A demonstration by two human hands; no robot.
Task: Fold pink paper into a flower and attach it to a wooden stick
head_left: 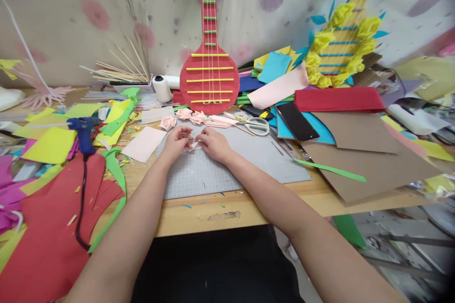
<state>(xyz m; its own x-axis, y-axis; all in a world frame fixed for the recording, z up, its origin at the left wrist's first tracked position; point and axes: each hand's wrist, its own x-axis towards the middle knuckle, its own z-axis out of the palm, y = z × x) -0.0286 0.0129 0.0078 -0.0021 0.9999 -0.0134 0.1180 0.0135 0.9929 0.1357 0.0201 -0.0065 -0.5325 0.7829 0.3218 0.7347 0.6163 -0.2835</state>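
Observation:
Over the grey cutting mat [227, 170], my left hand [177, 142] and my right hand [213, 143] meet with their fingertips close together. Between them is a small piece of pale pink paper [194, 146], pinched by the fingers of both. Just beyond my fingers lie several pink paper roses [168, 123] and pink petal-like strips [220, 122]. To the left of my left hand rests a pale pink sheet [145, 144]. Behind the roses stands a red paper lute-like instrument [209, 80] with yellow and green bars and white strings.
A blue glue gun [84, 132] with a black cord is at left, among yellow, green and red paper scraps. Scissors [258, 126], a phone [296, 122] and brown cardboard [369, 165] lie right. Behind them leans a yellow instrument [339, 49] with paper flowers. The table edge [213, 218] is near me.

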